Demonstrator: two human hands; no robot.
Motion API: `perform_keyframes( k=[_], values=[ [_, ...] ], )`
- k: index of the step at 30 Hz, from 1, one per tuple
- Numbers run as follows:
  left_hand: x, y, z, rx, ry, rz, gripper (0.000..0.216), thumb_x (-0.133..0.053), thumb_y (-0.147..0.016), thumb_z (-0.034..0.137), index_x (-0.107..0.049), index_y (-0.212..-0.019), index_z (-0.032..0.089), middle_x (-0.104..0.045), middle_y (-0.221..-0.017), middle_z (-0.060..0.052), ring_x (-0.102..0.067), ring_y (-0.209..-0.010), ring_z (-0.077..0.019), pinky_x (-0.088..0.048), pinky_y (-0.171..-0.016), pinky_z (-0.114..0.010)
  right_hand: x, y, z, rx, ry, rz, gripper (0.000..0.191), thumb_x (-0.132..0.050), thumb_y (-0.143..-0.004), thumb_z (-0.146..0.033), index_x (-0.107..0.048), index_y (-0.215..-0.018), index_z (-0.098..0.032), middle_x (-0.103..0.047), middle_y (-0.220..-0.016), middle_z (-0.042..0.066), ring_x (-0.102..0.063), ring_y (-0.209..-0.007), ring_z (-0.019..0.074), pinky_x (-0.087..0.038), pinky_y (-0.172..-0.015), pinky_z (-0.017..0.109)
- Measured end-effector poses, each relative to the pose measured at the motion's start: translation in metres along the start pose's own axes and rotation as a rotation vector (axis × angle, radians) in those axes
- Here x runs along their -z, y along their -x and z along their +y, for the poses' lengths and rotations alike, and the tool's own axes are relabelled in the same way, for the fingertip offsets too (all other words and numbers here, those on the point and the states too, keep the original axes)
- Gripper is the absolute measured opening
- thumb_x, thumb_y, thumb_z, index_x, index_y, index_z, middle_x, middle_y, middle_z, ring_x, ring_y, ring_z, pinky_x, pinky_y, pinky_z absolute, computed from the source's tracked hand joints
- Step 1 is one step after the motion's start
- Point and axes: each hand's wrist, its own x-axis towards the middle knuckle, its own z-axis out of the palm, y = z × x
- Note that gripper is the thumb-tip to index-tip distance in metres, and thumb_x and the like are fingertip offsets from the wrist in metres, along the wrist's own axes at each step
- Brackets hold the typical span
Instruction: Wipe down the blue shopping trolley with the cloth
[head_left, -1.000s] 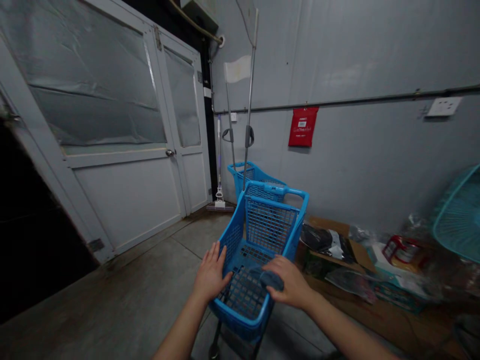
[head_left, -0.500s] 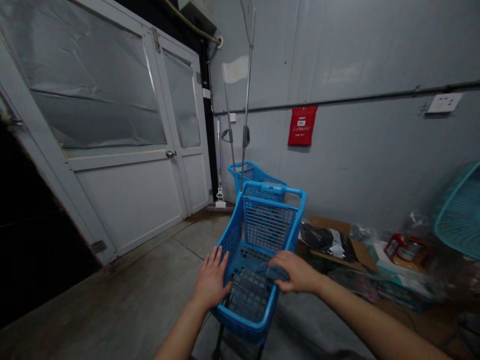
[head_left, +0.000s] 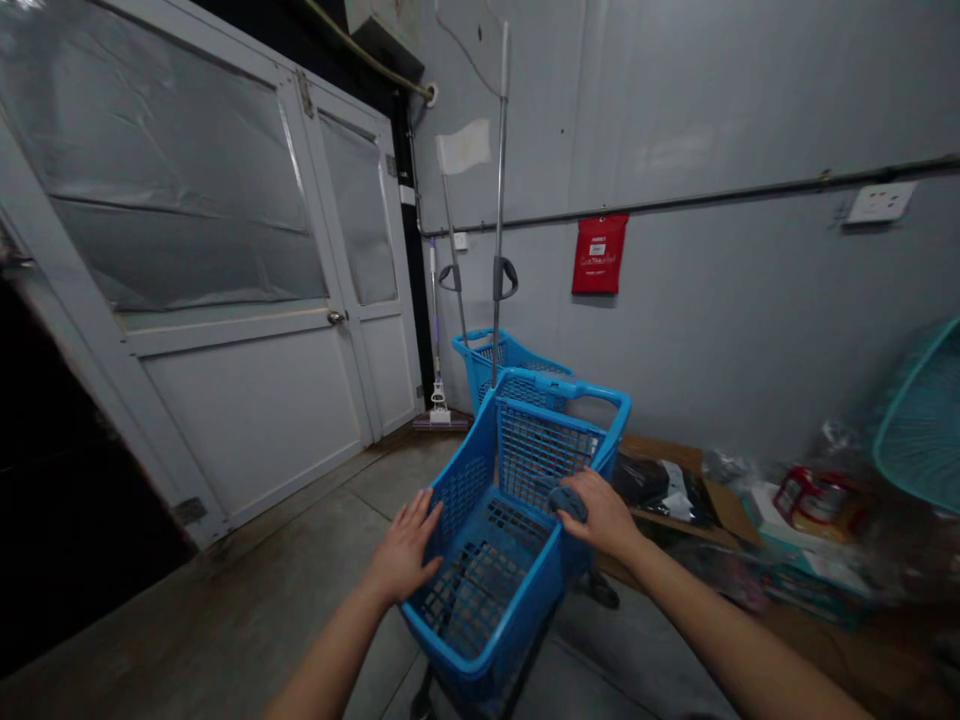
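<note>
- Bracing our left hand (head_left: 401, 550), fingers spread, flat against blue cart's (head_left: 480, 620) left wall.
- Our right hand (head_left: 600, 515) presses a dark cloth (head_left: 568, 500), fingers curled over it, on the cart's right rim.

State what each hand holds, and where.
Right hand presses a dark cloth on the blue cart's right rim. Left hand lies flat against its left side.
</note>
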Motion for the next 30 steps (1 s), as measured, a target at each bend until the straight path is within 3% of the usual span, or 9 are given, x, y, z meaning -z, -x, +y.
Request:
perform_keyframes(
  k=[3, 6, 10, 14, 20, 25, 27, 30],
  values=[
    [0.005, -0.020, -0.005, 0.120, -0.012, -0.077, 0.077, -0.055, -0.073, 0.038, -0.036, -0.145, 0.016, -0.017, -0.157, -0.014, -0.013, -0.145, -0.0278, -0.017, -0.115, -0.051, -0.003, 0.010, -0.029, -0.001, -0.040, 0.048, 0.038, -0.062, -0.073, -0.030, -0.057, -0.109, -0.020, -0.065, -0.103, 0.009, -0.061, -0.101, 0.0275, -0.036, -0.107, 0.055],
    [0.003, -0.033, 0.028, 0.279, -0.001, -0.046, 0.068, -0.036, -0.088, 0.045, -0.033, -0.145, 0.008, -0.019, -0.154, -0.024, -0.018, -0.143, -0.0347, -0.024, -0.109, -0.060, -0.007, 0.020, -0.055, 0.027, -0.082, 0.059, 0.049, -0.063, -0.070, -0.028, -0.053, -0.117, -0.021, -0.062, -0.109, 0.009, -0.058, -0.106, 0.0283, -0.033, -0.107, 0.058],
    [-0.002, -0.025, 0.083, 0.313, 0.054, 0.035, 0.064, -0.019, -0.096, 0.049, -0.028, -0.148, 0.015, -0.019, -0.156, -0.018, -0.016, -0.144, -0.0327, -0.024, -0.109, -0.061, -0.006, 0.028, -0.078, 0.109, -0.067, -0.059, 0.060, -0.064, -0.066, -0.029, -0.050, -0.124, -0.022, -0.058, -0.119, 0.012, -0.053, -0.114, 0.0302, -0.030, -0.108, 0.059],
    [0.006, -0.011, 0.091, 0.328, 0.074, 0.026, 0.070, -0.024, -0.094, 0.057, -0.026, -0.149, 0.015, -0.015, -0.157, -0.018, -0.012, -0.145, -0.0330, -0.021, -0.109, -0.063, 0.014, 0.029, -0.079, 0.167, 0.016, -0.154, 0.061, -0.066, -0.065, -0.028, -0.052, -0.124, -0.020, -0.059, -0.121, 0.014, -0.053, -0.114, 0.0314, -0.027, -0.109, 0.060],
    [0.013, -0.004, 0.075, 0.239, 0.078, 0.032, 0.071, -0.030, -0.092, 0.058, -0.022, -0.150, 0.019, -0.008, -0.158, -0.014, -0.010, -0.146, -0.0296, -0.019, -0.112, -0.059, 0.083, 0.038, -0.029, 0.107, 0.180, -0.057, 0.055, -0.063, -0.067, -0.022, -0.056, -0.121, -0.022, -0.062, -0.119, 0.013, -0.056, -0.112, 0.0322, -0.030, -0.107, 0.058],
    [0.011, -0.005, 0.082, 0.194, 0.089, 0.047, 0.072, -0.033, -0.092, 0.056, -0.018, -0.151, 0.018, -0.004, -0.158, -0.013, -0.008, -0.146, -0.0288, -0.017, -0.113, -0.059, 0.154, 0.020, 0.046, -0.192, 0.271, 0.076, 0.034, -0.056, -0.078, -0.033, -0.062, -0.109, -0.020, -0.068, -0.101, 0.012, -0.064, -0.091, 0.0294, -0.051, -0.083, 0.043],
    [0.012, -0.007, 0.086, 0.199, 0.090, 0.040, 0.072, -0.034, -0.092, 0.056, -0.017, -0.151, 0.018, -0.003, -0.158, -0.013, -0.007, -0.146, -0.0281, -0.017, -0.113, -0.057, 0.170, 0.006, 0.072, -0.284, 0.281, 0.123, 0.036, -0.053, -0.080, -0.038, -0.063, -0.109, -0.019, -0.069, -0.099, 0.011, -0.066, -0.087, 0.0287, -0.052, -0.077, 0.039],
    [0.014, -0.008, 0.090, 0.221, 0.086, 0.027, 0.071, -0.034, -0.092, 0.055, -0.017, -0.151, 0.019, -0.003, -0.158, -0.012, -0.007, -0.146, -0.0272, -0.017, -0.114, -0.056, 0.168, -0.008, 0.091, -0.269, 0.229, 0.080, 0.039, -0.052, -0.081, -0.042, -0.064, -0.110, -0.019, -0.069, -0.105, 0.011, -0.066, -0.093, 0.0281, -0.052, -0.080, 0.038]
  ],
)
